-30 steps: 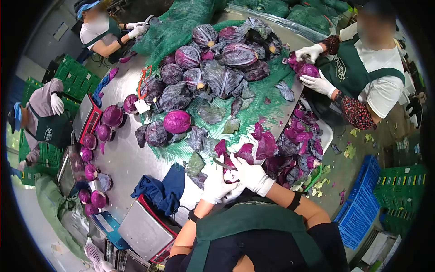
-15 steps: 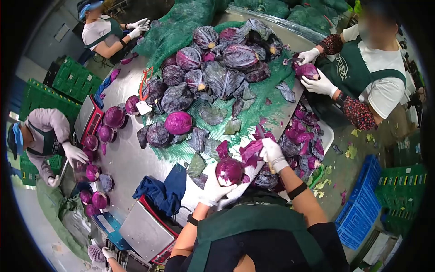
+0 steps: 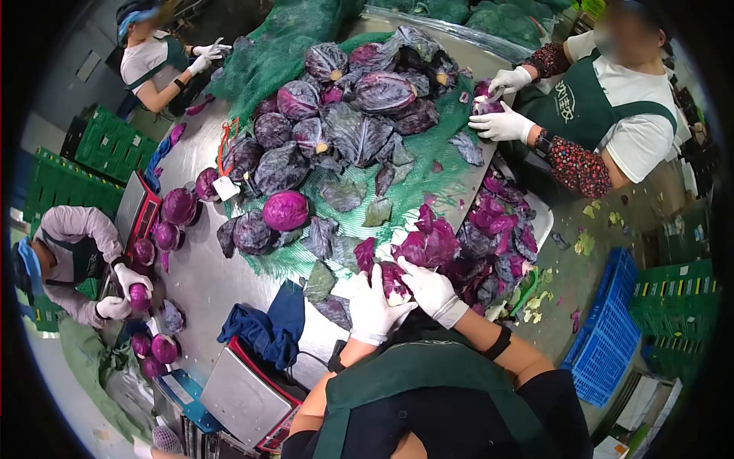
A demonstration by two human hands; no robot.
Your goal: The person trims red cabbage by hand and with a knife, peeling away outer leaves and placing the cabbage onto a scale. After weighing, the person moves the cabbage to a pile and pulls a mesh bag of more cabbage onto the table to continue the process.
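Note:
A partly peeled red cabbage sits low in front of me, gripped from the left by my gloved left hand. My gloved right hand presses against its right side, fingers bent onto the cabbage and its leaf edge. No knife shows in that hand now; its palm side is hidden. Large loose purple leaves spread just beyond my fingers, and a smaller upright leaf stands by my left fingertips. Further off, a peeled red cabbage lies beside a heap of unpeeled cabbages on green netting.
A bin of trimmed leaves stands to my right, near a blue crate. A scale and blue cloth are at my left. Co-workers handle cabbages at right and left; another person stands far left.
My right hand, which held a knife among the leaves, has come down onto the cabbage; the knife no longer shows. The left co-worker now grips a cabbage. The whole view has shifted slightly.

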